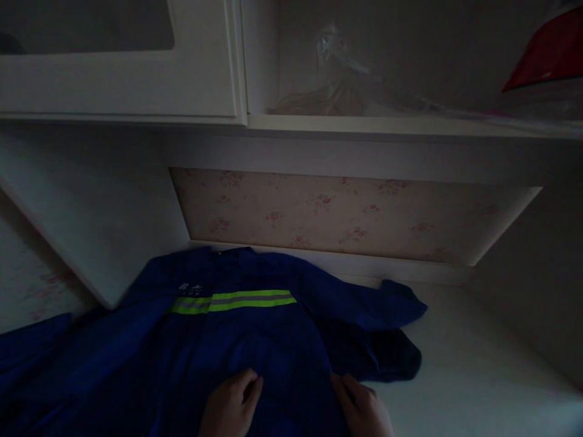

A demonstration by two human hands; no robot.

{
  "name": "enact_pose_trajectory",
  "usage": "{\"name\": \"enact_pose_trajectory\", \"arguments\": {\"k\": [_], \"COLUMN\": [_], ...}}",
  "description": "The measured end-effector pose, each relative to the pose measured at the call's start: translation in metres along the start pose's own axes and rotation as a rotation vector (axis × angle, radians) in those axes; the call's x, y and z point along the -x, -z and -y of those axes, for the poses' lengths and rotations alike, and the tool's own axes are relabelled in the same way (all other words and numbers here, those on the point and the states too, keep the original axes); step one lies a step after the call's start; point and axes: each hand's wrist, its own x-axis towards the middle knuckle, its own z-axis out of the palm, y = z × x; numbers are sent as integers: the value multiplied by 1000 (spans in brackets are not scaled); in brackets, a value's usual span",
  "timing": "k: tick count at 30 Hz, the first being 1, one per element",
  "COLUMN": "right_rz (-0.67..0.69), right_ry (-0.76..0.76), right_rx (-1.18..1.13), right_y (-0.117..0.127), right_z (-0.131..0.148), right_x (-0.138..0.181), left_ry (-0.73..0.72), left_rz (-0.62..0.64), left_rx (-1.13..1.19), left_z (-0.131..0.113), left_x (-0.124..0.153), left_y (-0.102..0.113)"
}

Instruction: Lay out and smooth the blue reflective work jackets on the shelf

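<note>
A dark blue work jacket (pixel 255 346) with a yellow-green and grey reflective stripe (pixel 232 301) lies spread flat on a white surface (pixel 478 376). One sleeve runs off to the left, the other lies folded at the right. My left hand (pixel 230 405) rests on the jacket's front near the bottom edge of the view, fingers curled against the cloth. My right hand (pixel 362 405) presses on the jacket's right edge, where the cloth meets the white surface. Whether either hand pinches the fabric does not show in the dim light.
A floral-papered back panel (pixel 346 212) stands behind the jacket under a white shelf (pixel 410 126). On the shelf lie clear plastic wrapping (pixel 337 79) and something red (pixel 551 51). A white cabinet door (pixel 122 60) is at upper left. A white side panel (pixel 91 206) slants down at left.
</note>
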Motion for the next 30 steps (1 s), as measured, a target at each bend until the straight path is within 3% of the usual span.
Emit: {"name": "enact_pose_trajectory", "arguments": {"k": [30], "right_rz": [36], "right_ry": [-35], "right_rx": [-32], "right_y": [1], "right_z": [1], "right_x": [-1], "left_ry": [-22], "left_rz": [0], "left_rx": [15], "left_z": [2], "left_x": [0], "left_y": [-1]}}
